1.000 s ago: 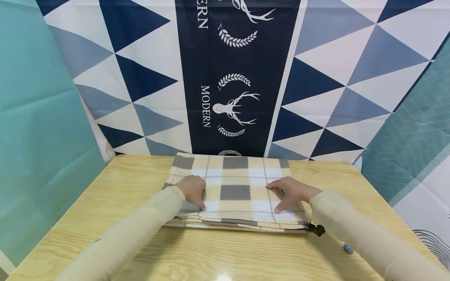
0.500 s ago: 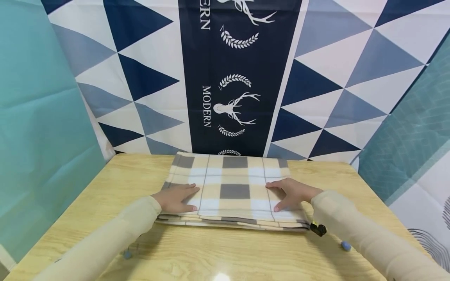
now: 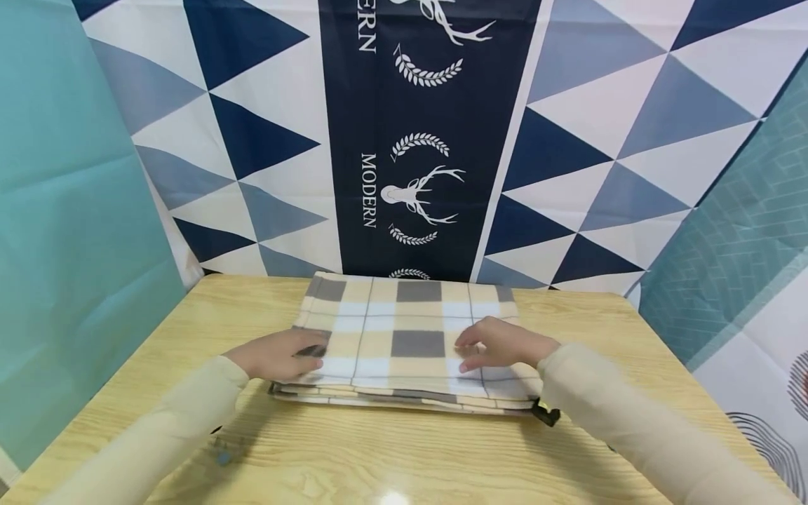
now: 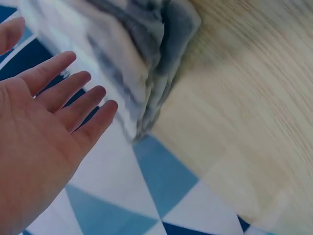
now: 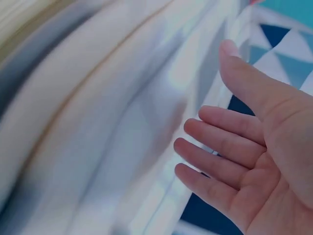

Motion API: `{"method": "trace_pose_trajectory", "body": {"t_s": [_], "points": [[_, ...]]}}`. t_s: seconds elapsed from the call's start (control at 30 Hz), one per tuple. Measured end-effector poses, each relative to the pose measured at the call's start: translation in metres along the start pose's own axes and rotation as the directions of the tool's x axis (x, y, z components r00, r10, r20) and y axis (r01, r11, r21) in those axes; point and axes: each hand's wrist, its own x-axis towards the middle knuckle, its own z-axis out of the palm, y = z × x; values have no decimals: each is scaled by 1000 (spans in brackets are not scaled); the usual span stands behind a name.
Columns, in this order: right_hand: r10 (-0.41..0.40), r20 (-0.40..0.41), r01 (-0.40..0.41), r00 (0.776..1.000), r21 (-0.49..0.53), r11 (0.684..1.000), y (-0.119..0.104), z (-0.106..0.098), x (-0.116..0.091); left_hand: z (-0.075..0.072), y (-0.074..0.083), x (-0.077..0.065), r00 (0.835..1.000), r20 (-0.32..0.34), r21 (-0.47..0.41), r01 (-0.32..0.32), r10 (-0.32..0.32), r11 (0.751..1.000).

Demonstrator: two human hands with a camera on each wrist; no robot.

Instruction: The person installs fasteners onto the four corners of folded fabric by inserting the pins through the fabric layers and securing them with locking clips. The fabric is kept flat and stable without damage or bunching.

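Observation:
A folded plaid fleece blanket [image 3: 419,344] in cream, white and grey lies at the back of the table, its layered front edge toward me. My left hand [image 3: 278,353] is at its left side. The left wrist view shows the palm of that left hand [image 4: 44,132] with fingers extended and spread beside the blanket's stacked folds [image 4: 132,54]. Over the right part of the blanket is my right hand [image 3: 505,342]. In the right wrist view, the right hand [image 5: 254,152] has loosely bent fingers and a raised thumb. Whether either hand touches the cloth is unclear.
The light wooden table [image 3: 379,456] extends in front of the blanket. Behind it hangs a blue and white triangle-patterned cloth [image 3: 271,140] with a dark central band. A teal panel [image 3: 76,231] borders the left. A small black object [image 3: 546,414] shows below the right sleeve.
My left hand has moved left from the blanket's inner area to its left side, its fingers spreading along the way. My right hand has shifted slightly left. The blanket's front edge sits slightly further left.

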Motion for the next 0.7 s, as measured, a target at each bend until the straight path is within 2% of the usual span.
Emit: {"method": "trace_pose_trajectory", "body": {"t_s": [0.07, 0.17, 0.27, 0.4, 0.57, 0.7], "points": [[-23, 0, 23, 1000, 13, 1000, -9, 1, 13, -5, -1, -11, 999, -16, -15, 43, -44, 999], [-34, -4, 35, 999, 27, 999, -22, 5, 33, -9, -4, -24, 998, -58, -3, 25, -26, 1000], [-5, -7, 6, 1000, 41, 999, -35, 8, 52, -11, -7, -38, 994, -109, 55, 1, 5, 998], [59, -7, -58, 998, 51, 997, -51, 10, 70, -12, -5, -52, 990, -143, 96, 16, -2, 995], [105, -6, -104, 994, 81, 991, -70, 14, 89, -7, -1, -66, 987, -144, 76, 76, -65, 994], [88, -24, -85, 996, 93, 992, -86, 23, 109, 5, 0, -76, 985, -154, 83, 94, -80, 992]]}}
